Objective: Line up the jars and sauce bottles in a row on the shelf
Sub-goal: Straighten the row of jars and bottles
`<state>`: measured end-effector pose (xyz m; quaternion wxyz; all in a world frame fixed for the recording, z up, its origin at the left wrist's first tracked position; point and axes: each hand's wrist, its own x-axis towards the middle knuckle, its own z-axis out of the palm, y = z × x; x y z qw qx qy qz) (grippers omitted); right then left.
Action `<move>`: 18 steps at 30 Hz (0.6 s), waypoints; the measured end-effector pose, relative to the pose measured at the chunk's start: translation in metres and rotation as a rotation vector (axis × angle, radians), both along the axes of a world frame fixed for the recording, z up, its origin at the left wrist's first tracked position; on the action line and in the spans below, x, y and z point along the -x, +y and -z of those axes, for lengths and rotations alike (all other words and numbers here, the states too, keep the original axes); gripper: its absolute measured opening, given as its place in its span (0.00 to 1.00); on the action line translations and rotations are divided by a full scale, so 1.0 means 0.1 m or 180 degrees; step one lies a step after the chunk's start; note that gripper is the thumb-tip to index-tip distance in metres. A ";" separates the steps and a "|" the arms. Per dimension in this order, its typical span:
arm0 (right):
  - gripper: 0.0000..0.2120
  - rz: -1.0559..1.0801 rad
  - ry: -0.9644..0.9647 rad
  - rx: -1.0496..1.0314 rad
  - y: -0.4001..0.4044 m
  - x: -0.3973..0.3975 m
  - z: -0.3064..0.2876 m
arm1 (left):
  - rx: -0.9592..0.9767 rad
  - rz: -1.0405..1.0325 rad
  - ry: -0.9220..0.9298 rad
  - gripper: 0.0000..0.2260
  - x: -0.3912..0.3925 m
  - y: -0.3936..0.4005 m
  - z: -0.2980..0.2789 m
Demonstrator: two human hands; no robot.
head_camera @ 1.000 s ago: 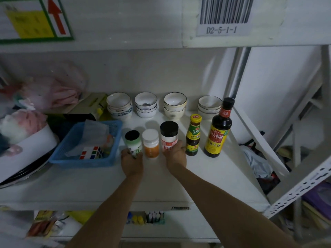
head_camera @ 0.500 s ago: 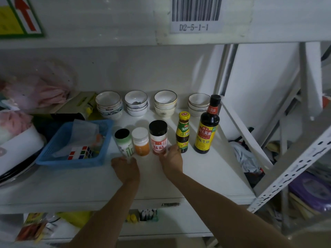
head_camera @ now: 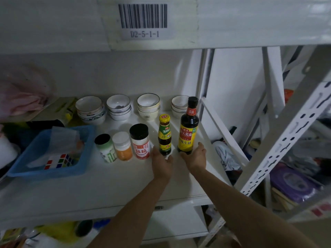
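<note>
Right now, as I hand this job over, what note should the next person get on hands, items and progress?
Left hand cups the base of the small sauce bottle; grip unclear.
Right hand sits at the base of the tall soy sauce bottle; grip unclear.
Green jar, orange jar and black-lidded jar stand side by side on the shelf, bottles to their right.
Left: even out both bottles with the jars.

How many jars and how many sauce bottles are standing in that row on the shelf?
Jars: 3 (green jar, orange jar, red-label jar)
Sauce bottles: 2 (small bottle, tall bottle)
Total: 5
</note>
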<state>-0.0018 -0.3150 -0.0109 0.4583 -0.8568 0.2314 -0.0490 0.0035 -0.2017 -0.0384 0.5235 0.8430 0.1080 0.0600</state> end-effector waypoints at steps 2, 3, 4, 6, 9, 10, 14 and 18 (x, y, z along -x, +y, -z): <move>0.36 -0.0226 -0.0038 -0.0012 -0.05 -0.07 -0.01 | 0.0062 -0.0248 0.0099 0.32 -0.11 -0.06 -0.02; 0.33 -0.0296 -0.0050 -0.0007 -0.07 -0.11 -0.01 | 0.0080 -0.0318 0.0129 0.30 -0.18 -0.08 0.01; 0.32 -0.0335 -0.0043 -0.0013 -0.08 -0.14 -0.02 | 0.0110 -0.0351 0.0148 0.28 -0.23 -0.09 0.04; 0.31 -0.0365 0.0003 -0.0024 -0.08 -0.19 -0.03 | 0.0181 -0.0406 0.0198 0.26 -0.28 -0.13 0.03; 0.30 -0.0342 0.0074 0.0056 -0.08 -0.26 -0.05 | 0.0047 -0.0436 0.0259 0.24 -0.25 -0.19 -0.12; 0.30 -0.0317 0.0100 0.0083 -0.08 -0.28 -0.05 | -0.0002 -0.0436 0.0307 0.24 -0.25 -0.20 -0.15; 0.30 -0.0416 0.0110 0.0155 -0.03 -0.30 -0.05 | -0.0077 -0.0510 0.0311 0.20 -0.25 -0.20 -0.15; 0.30 -0.0592 0.0132 0.0212 0.03 -0.26 -0.05 | -0.0016 -0.0634 0.0196 0.17 -0.17 -0.18 -0.08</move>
